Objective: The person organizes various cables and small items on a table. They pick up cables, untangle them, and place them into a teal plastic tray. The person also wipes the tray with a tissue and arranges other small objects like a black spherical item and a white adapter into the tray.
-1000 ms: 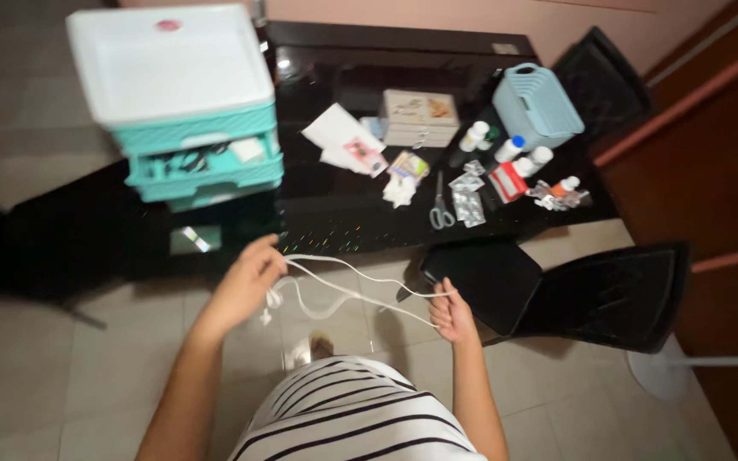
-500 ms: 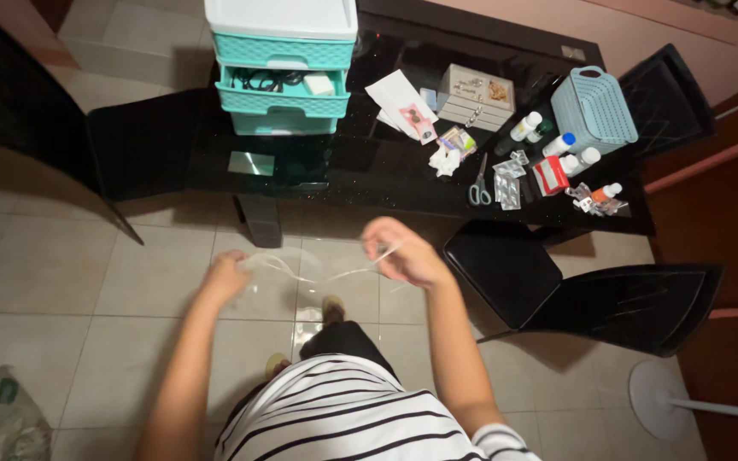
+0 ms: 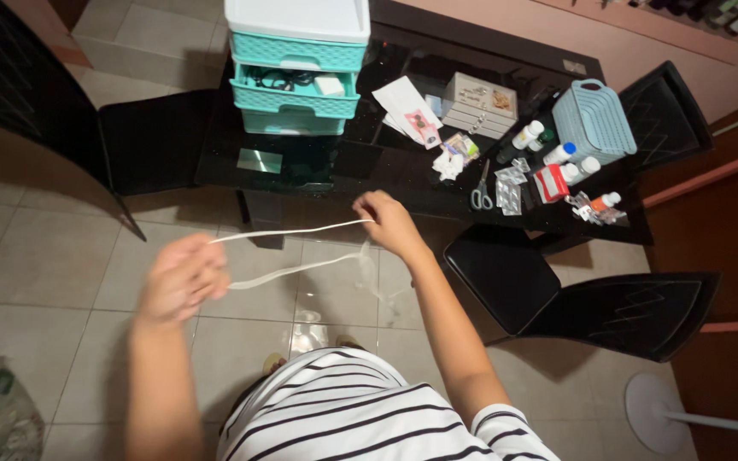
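While both hands work above the tiled floor (image 3: 44, 248), a white cable (image 3: 288, 249) stretches between them.

Left hand (image 3: 183, 277), blurred, seems curled shut on one end; right hand (image 3: 389, 221) pinches the other, a loop dangling below, before the black table (image 3: 369, 175) with scissors (image 3: 481, 194).

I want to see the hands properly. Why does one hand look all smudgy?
In the head view, the left hand is smeared by motion blur, and the white cable it holds looks soft; the right hand is sharper. The glossy black table shows faint glare.
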